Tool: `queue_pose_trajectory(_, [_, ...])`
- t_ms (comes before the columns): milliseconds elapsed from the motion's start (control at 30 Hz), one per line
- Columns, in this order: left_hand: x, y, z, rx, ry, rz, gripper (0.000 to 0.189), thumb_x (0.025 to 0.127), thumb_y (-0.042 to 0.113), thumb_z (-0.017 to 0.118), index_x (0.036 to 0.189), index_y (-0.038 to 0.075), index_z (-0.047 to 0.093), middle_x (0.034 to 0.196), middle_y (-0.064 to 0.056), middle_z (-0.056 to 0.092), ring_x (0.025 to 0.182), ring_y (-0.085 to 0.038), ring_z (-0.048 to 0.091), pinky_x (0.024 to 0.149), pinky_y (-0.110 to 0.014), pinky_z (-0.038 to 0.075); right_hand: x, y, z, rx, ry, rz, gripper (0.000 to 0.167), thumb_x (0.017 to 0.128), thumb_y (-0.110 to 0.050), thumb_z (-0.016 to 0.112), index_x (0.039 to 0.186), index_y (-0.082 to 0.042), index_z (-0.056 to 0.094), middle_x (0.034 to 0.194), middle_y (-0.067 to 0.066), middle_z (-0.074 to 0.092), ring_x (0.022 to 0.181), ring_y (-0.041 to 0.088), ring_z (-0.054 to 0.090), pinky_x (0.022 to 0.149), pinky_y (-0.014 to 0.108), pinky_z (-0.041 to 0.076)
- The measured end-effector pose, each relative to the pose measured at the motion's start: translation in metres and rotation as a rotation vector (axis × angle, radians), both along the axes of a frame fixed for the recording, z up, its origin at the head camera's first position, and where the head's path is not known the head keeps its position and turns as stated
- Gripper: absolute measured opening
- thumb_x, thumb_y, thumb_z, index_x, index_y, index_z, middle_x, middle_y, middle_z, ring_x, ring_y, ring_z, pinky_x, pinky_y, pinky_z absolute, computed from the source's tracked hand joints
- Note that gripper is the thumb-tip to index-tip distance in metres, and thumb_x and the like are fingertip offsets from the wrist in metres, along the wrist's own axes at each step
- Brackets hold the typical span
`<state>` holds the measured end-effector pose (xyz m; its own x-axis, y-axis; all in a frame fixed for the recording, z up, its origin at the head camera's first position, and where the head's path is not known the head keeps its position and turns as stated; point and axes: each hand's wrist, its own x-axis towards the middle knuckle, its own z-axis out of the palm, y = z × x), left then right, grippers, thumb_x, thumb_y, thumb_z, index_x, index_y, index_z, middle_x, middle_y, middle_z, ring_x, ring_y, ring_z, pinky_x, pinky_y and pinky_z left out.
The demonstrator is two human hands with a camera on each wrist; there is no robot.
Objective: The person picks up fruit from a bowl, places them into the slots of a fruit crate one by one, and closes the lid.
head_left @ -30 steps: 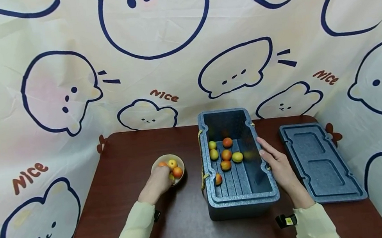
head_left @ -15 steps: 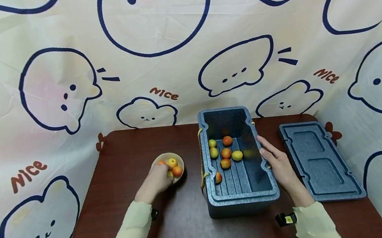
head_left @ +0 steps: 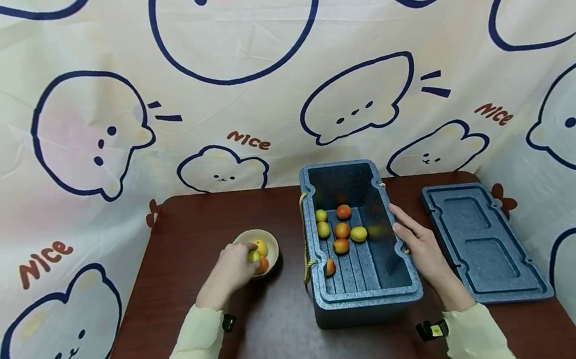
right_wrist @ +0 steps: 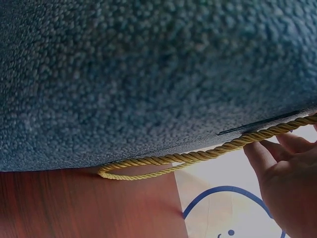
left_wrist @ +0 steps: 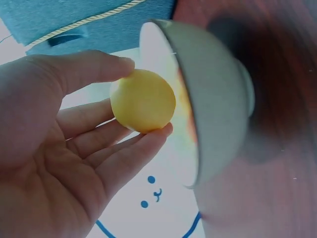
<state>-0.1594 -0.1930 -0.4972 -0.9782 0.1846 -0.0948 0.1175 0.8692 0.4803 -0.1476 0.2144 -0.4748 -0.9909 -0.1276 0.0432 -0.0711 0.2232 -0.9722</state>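
Note:
My left hand (head_left: pixel 229 272) pinches a small round yellow fruit (left_wrist: pixel 143 101) between thumb and fingertips. That fruit is right at the mouth of a pale bowl (left_wrist: pixel 220 94), where a few yellow and orange fruits (head_left: pixel 261 246) lie, partly hidden by my hand. To the right stands an uncovered blue-grey foam box (head_left: pixel 370 314) with several small yellow, green and orange fruits (head_left: pixel 342 231) on its ribbed floor. My right hand (head_left: pixel 427 252) rests with extended fingers against the box's right rim, near its yellow cord (right_wrist: pixel 228 148).
The box's lid (head_left: pixel 489 242) lies flat on the dark brown table (head_left: pixel 280 346), right of the box. A second cord (head_left: pixel 304 237) runs along the box's left side. A printed cartoon cloth (head_left: pixel 280 109) hangs behind and beside the table.
My left hand has drawn slightly back to the left, with the yellow fruit now showing in its fingers at the bowl. My right hand has stayed on the box.

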Motion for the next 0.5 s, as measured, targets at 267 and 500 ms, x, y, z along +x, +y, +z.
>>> queue_pose_trajectory(267, [-0.004, -0.002, 0.023, 0.054, -0.008, -0.026, 0.036, 0.089, 0.013, 0.076, 0.123, 0.004, 0.070, 0.088, -0.006, 0.065, 0.069, -0.019, 0.054, 0.062, -0.031, 0.046, 0.000, -0.001, 0.003, -0.014, -0.004, 0.002, 0.052, 0.109, -0.031, 0.047, 0.157, -0.016, 0.038, 0.162, 0.006, 0.034, 0.148, 0.017, 0.029, 0.103, 0.006, 0.032])
queue_pose_trajectory(500, [-0.009, -0.003, 0.034, 0.075, -0.010, -0.046, 0.039, 0.089, 0.016, 0.076, 0.124, 0.001, 0.070, 0.108, -0.011, 0.070, 0.080, -0.021, 0.056, 0.068, -0.032, 0.048, 0.002, -0.001, 0.002, -0.017, -0.004, -0.003, 0.051, 0.108, -0.030, 0.047, 0.157, -0.016, 0.039, 0.162, 0.006, 0.035, 0.148, 0.019, 0.029, 0.103, 0.005, 0.032])
